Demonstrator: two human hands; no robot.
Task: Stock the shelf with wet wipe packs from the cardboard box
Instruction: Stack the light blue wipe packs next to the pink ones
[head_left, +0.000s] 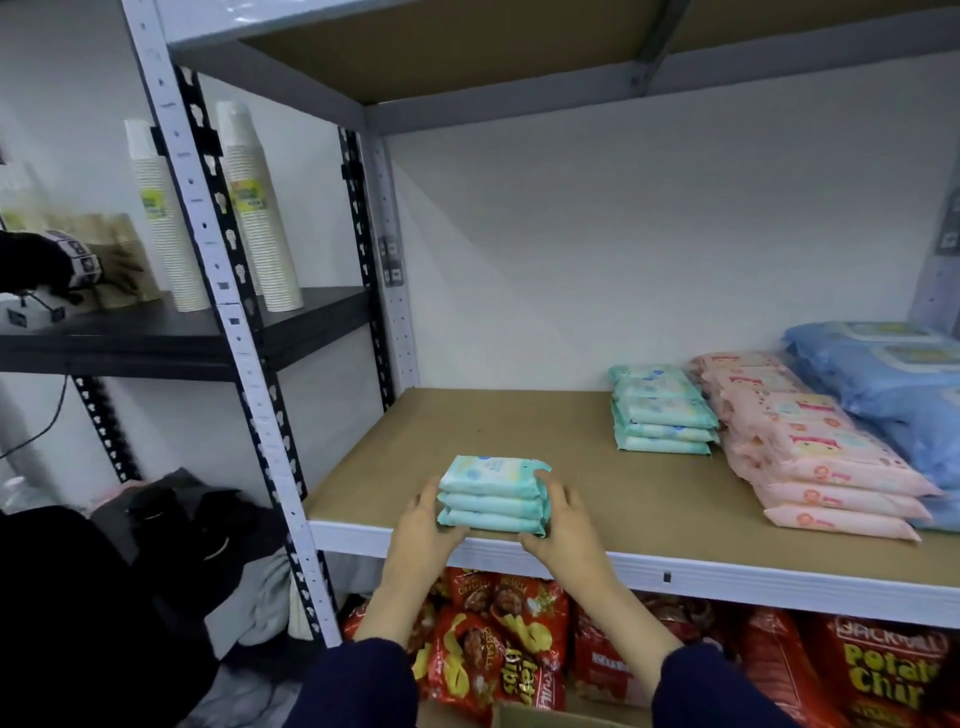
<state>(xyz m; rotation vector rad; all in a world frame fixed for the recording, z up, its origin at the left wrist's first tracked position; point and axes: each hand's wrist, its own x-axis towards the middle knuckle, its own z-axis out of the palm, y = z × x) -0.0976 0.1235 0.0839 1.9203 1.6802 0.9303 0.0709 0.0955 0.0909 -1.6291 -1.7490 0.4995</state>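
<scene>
Across the middle of the view runs a grey metal shelf (675, 574) with a brown board. Red potato chip bags (498, 639) fill the level below. At the board's right end sit blue wipe packs (883, 374), beside them pink wipe packs (810, 457), then a taller teal stack (662, 415). Near the front edge rests a stack of 3 teal wet wipe packs (493, 496), gripped at either end by the left hand (426, 525) and the right hand (566, 525), with fingers curled round it. A cardboard box (545, 717) edge shows at the bottom.

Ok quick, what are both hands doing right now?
Left hand: holding the left end of the stack of wipe packs.
Right hand: holding its right end.
</scene>
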